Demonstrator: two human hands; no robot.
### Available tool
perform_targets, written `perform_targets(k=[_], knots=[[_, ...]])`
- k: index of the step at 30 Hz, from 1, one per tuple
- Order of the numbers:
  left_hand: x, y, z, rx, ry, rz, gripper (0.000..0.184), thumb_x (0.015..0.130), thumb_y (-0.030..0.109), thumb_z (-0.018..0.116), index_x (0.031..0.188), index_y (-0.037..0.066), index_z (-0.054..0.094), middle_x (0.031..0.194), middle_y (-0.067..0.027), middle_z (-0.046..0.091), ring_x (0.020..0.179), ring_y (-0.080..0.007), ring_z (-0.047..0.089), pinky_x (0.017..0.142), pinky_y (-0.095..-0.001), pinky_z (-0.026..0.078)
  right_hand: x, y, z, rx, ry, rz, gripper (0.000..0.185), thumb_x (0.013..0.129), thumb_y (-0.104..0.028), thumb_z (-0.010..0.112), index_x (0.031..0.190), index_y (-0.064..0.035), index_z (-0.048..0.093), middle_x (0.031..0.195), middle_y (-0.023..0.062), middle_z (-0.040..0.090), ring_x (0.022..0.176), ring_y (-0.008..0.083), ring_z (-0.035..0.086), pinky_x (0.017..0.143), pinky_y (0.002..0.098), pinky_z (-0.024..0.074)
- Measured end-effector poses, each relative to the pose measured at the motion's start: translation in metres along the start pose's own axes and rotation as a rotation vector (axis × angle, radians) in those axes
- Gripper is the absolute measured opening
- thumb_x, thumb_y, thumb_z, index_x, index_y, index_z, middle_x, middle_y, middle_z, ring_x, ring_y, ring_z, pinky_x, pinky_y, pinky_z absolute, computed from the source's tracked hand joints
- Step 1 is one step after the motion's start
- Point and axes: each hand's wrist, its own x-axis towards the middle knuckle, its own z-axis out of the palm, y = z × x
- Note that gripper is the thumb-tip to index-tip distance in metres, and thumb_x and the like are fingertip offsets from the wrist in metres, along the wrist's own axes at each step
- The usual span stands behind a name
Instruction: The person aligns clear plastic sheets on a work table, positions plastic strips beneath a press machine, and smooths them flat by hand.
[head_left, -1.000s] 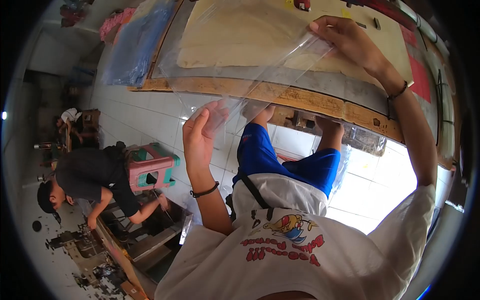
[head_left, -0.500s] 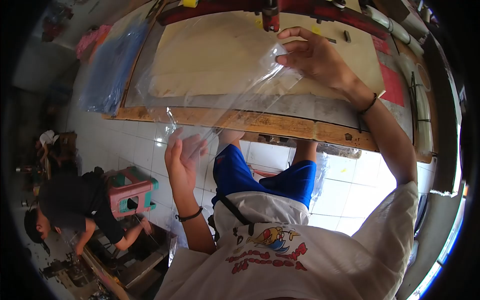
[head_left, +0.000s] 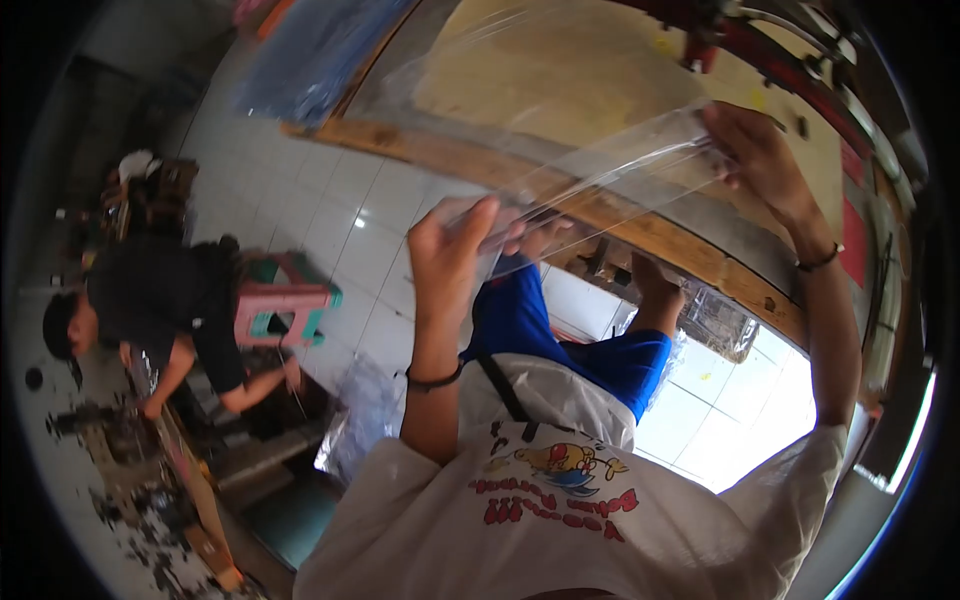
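A clear plastic sheet [head_left: 610, 175] stretches between my two hands, above the wooden front edge of the worktable. My left hand [head_left: 455, 240] is closed on its near left end, thumb on top and the other fingers beneath the film. Higher up on the right, my right hand [head_left: 755, 155] pinches the far end of the sheet. Behind the film lies a tan sheet [head_left: 580, 75] on the grey tabletop. A red metal machine part [head_left: 705, 45] stands just beyond my right hand.
Blue-tinted plastic sheets [head_left: 320, 60] lie at the table's left end. On the left, a person in dark clothes [head_left: 160, 300] bends beside a pink and green stool [head_left: 285, 305]. Crumpled clear plastic [head_left: 360, 420] is near my left elbow. The table's wooden edge [head_left: 740, 270] runs before me.
My left hand has risen and closed more on the plastic. The sheet is drawn into a narrower band between my hands. The whole view has shifted and tilted.
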Motion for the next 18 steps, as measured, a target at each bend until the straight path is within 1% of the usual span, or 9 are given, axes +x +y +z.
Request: perform_targets(k=[2, 3, 4, 5, 8, 9, 12, 15, 18], knots=[[-0.001, 0.001, -0.006, -0.002, -0.034, -0.019, 0.026, 0.095, 0.021, 0.067, 0.104, -0.003, 0.064, 0.092, -0.0184, 0.071, 0.078, -0.0268, 0.073, 0.065, -0.0348, 0.057, 0.004, 0.007, -0.004, 0.007, -0.025, -0.009, 0.041, 0.105, -0.038, 0.049, 0.1, -0.0013, 0.068, 0.066, -0.002, 0.058, 0.054, 0.0039, 0.051, 0.048, 0.0197, 0.0407], [-0.001, 0.002, -0.008, -0.001, -0.062, -0.044, 0.025, 0.094, 0.021, 0.068, 0.103, -0.003, 0.064, 0.092, -0.0185, 0.071, 0.077, -0.0267, 0.073, 0.065, -0.0346, 0.057, 0.005, 0.009, -0.006, -0.011, -0.035, 0.0, 0.039, 0.105, -0.037, 0.049, 0.099, -0.0019, 0.066, 0.062, -0.0032, 0.053, 0.052, 0.0038, 0.047, 0.047, 0.0207, 0.0377], [-0.001, 0.001, -0.007, 0.0, -0.098, -0.072, 0.025, 0.094, 0.021, 0.068, 0.102, -0.002, 0.064, 0.092, -0.0185, 0.071, 0.077, -0.0267, 0.073, 0.065, -0.0345, 0.057, 0.007, 0.012, -0.007, -0.005, -0.046, -0.002, 0.039, 0.105, -0.037, 0.049, 0.102, -0.0016, 0.066, 0.062, -0.0031, 0.053, 0.052, 0.0038, 0.047, 0.047, 0.0206, 0.0378], [-0.003, 0.002, -0.008, 0.033, -0.127, -0.108, 0.032, 0.096, 0.025, 0.065, 0.112, -0.002, 0.064, 0.099, -0.0203, 0.071, 0.082, -0.0279, 0.073, 0.068, -0.0355, 0.057, 0.008, 0.017, -0.009, -0.002, -0.051, -0.003, 0.039, 0.105, -0.036, 0.049, 0.104, -0.0013, 0.065, 0.061, -0.0031, 0.053, 0.052, 0.0038, 0.047, 0.047, 0.0205, 0.0378], [-0.001, -0.004, -0.015, -0.314, -0.249, -0.18, 0.043, 0.099, 0.03, 0.058, 0.127, -0.002, 0.06, 0.109, -0.0213, 0.07, 0.089, -0.0296, 0.072, 0.072, -0.0365, 0.058, 0.004, 0.014, -0.005, 0.044, -0.024, -0.019, 0.04, 0.106, -0.036, 0.047, 0.113, -0.0004, 0.064, 0.062, -0.002, 0.054, 0.051, 0.0042, 0.046, 0.047, 0.0205, 0.0376], [0.0, -0.001, -0.013, -0.316, -0.253, -0.203, 0.05, 0.101, 0.034, 0.053, 0.136, -0.003, 0.053, 0.115, -0.0208, 0.068, 0.094, -0.0306, 0.071, 0.074, -0.037, 0.058, 0.001, 0.01, -0.003, 0.063, -0.002, -0.023, 0.041, 0.106, -0.036, 0.047, 0.117, -0.0001, 0.063, 0.063, -0.0016, 0.054, 0.051, 0.0044, 0.046, 0.047, 0.0205, 0.0375], [0.005, 0.0, -0.012, -0.16, -0.193, -0.14, 0.05, 0.1, 0.033, 0.056, 0.133, -0.004, 0.055, 0.116, -0.02, 0.069, 0.095, -0.028, 0.072, 0.075, -0.0349, 0.057, 0.003, 0.008, -0.007, -0.028, -0.058, -0.012, 0.043, 0.107, -0.034, 0.045, 0.125, 0.0011, 0.06, 0.067, 0.0003, 0.057, 0.051, 0.0055, 0.048, 0.048, 0.0212, 0.0402], [0.016, 0.001, -0.022, -0.122, -0.177, -0.125, 0.049, 0.099, 0.028, 0.059, 0.132, -0.008, 0.054, 0.116, -0.0214, 0.068, 0.097, -0.0279, 0.072, 0.076, -0.0335, 0.059, 0.003, -0.005, 0.005, 0.037, 0.006, -0.003, 0.043, 0.107, -0.032, 0.043, 0.128, 0.0031, 0.058, 0.073, 0.0026, 0.059, 0.053, 0.0067, 0.052, 0.05, 0.0224, 0.0445], [0.025, 0.007, -0.017, -0.108, -0.156, -0.117, 0.048, 0.097, 0.032, 0.063, 0.131, -0.002, 0.059, 0.114, -0.0153, 0.07, 0.097, -0.0201, 0.071, 0.07, -0.025, 0.051, 0.014, 0.002, 0.009, 0.064, 0.077, 0.056, 0.043, 0.108, -0.035, 0.042, 0.133, -0.0045, 0.057, 0.077, 0.0005, 0.063, 0.052, 0.0034, 0.049, 0.047, 0.0186, 0.0409]])
